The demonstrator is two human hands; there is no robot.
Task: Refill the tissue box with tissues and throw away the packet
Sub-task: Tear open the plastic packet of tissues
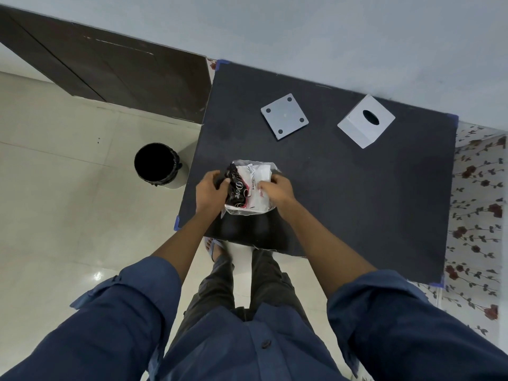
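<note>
A plastic tissue packet (pixel 248 188), clear with a black printed band, lies on the near left part of the black table (pixel 357 188). My left hand (pixel 210 189) grips its crumpled black side. On the right side of the packet, my right hand (pixel 276 188) pinches the clear plastic over the white tissues. The grey tissue box cover (pixel 365 121) with an oval slot stands at the far right of the table. Left of it lies its flat grey base plate (pixel 284 116), showing round pads at the corners.
A bin (pixel 158 165) lined with a black bag stands on the pale tiled floor just left of the table. A dark wooden door (pixel 110 72) is at the back left. Flower-patterned covering (pixel 475 215) borders the table's right edge. My feet are under the near edge.
</note>
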